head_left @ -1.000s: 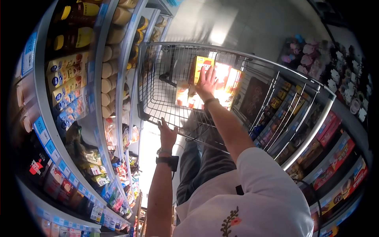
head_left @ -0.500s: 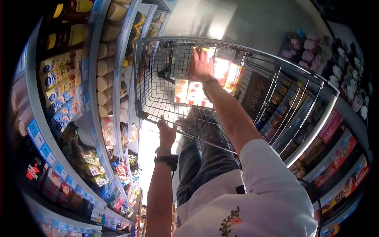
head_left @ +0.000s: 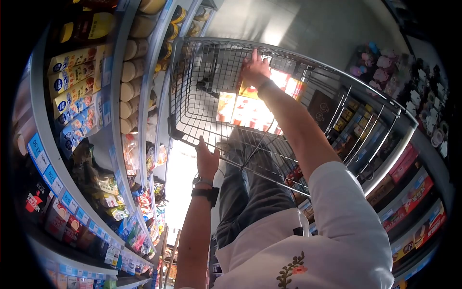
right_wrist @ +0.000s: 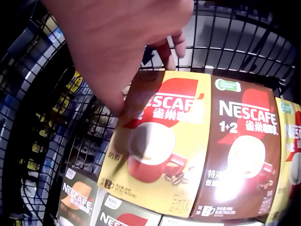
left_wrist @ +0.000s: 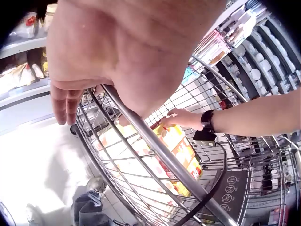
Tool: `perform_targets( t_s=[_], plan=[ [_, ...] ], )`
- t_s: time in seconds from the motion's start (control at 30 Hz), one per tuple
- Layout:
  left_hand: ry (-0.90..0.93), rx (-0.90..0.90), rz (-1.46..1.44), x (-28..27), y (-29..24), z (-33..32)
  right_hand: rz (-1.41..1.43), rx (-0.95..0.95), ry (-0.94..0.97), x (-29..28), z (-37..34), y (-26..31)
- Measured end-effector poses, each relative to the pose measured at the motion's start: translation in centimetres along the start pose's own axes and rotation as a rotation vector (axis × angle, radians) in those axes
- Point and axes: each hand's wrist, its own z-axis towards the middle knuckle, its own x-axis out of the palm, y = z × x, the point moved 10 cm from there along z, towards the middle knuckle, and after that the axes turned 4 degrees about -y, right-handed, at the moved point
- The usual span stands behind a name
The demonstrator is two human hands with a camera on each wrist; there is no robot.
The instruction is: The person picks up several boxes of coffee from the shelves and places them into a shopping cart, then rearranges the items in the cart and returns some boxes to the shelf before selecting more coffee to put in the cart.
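Note:
My right hand is at the top end of a yellow Nescafé coffee box in the shopping cart. In the right wrist view its thumb lies along the box's left edge and its curled fingers reach over the top edge. A brown Nescafé box stands beside it, with another yellow one at the far right. Paler coffee boxes show below. My left hand rests over the cart's near rim, its fingers hanging loosely outside the wire basket.
Shelves with jars, yellow pouches and price labels line the left. On the right, red boxes fill lower shelves beyond the cart's handle. Plush-like items hang at the upper right. Grey floor lies beyond the cart.
My right hand has moved from the front of the yellow coffee box up to its top end, its fingers now over the edge. My left hand stays at the cart's rim.

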Motion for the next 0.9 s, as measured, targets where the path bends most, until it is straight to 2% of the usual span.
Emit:
perform_targets(
  t_s=[0.03, 0.1, 0.13, 0.17, 0.2, 0.3, 0.33, 0.37, 0.4, 0.47, 0.5, 0.53, 0.57, 0.7, 0.73, 0.77, 0.8, 0.87, 0.9],
  plan=[
    [0.005, 0.004, 0.003, 0.0, -0.2, 0.0, -0.003, 0.043, -0.021, -0.2, -0.1, 0.4],
    [0.02, 0.002, -0.021, -0.2, -0.7, -0.2, -0.096, -0.115, -0.177, -1.1, -1.0, 3.3],
    [0.034, 0.0, -0.043, -0.2, -0.8, -0.3, -0.16, -0.273, -0.191, -0.8, -1.2, 5.2],
    [0.032, 0.019, -0.037, -0.3, -1.0, -0.3, -0.116, -0.347, -0.22, -0.5, -1.2, 6.6],
    [-0.038, 0.132, 0.055, 0.4, 0.0, 0.2, -0.071, -0.424, -0.247, 0.1, -1.2, 8.0],
    [-0.05, 0.173, 0.038, -0.1, -0.7, 0.1, -0.204, -0.269, -0.127, 2.8, -1.5, 6.8],
    [-0.001, 0.097, -0.002, -0.3, -1.0, -0.2, -0.278, -0.18, -0.057, 3.0, -1.7, 5.9],
    [0.046, 0.023, -0.043, -0.3, -1.2, -0.3, -0.325, -0.254, 0.04, 3.7, -2.5, 6.5],
    [0.039, 0.022, -0.047, -0.3, -1.4, -0.3, -0.257, -0.201, 0.014, 5.1, -1.5, 6.5],
    [0.005, 0.032, -0.042, 0.1, -0.9, -0.4, -0.235, -0.225, 0.053, 5.5, -1.6, 6.5],
    [-0.086, 0.125, -0.008, 0.8, 0.1, -0.1, -0.343, -0.203, 0.072, 6.2, -1.3, 6.3],
    [-0.059, 0.049, -0.16, 1.5, 1.0, -0.4, -0.441, -0.189, 0.084, 8.0, -0.7, 6.6],
    [-0.094, 0.232, -0.207, 4.5, 3.8, 0.4, -0.445, -0.201, 0.082, 8.6, -0.6, 6.9],
    [-0.179, 0.17, -0.058, 2.2, 1.2, -0.6, -0.026, -0.301, -0.128, 4.8, -3.4, 7.5],
    [-0.257, 0.234, -0.025, 0.8, -0.1, -1.2, 0.085, -0.308, -0.197, 3.0, -4.1, 7.2],
    [-0.072, 0.07, -0.017, 0.6, -0.3, -1.1, 0.205, -0.304, -0.277, 1.3, -4.9, 6.3],
    [-0.125, 0.094, 0.077, 0.9, 0.1, -0.7, 0.388, -0.298, -0.425, -1.5, -6.2, 4.9],
    [-0.02, 0.075, 0.024, 0.5, -0.3, -0.4, 0.695, -0.254, -0.53, -5.1, -8.4, 2.3],
    [-0.038, 0.085, 0.016, -0.2, -0.6, -0.5, 0.738, -0.17, -0.444, -4.9, -9.0, 1.3]
  ],
)
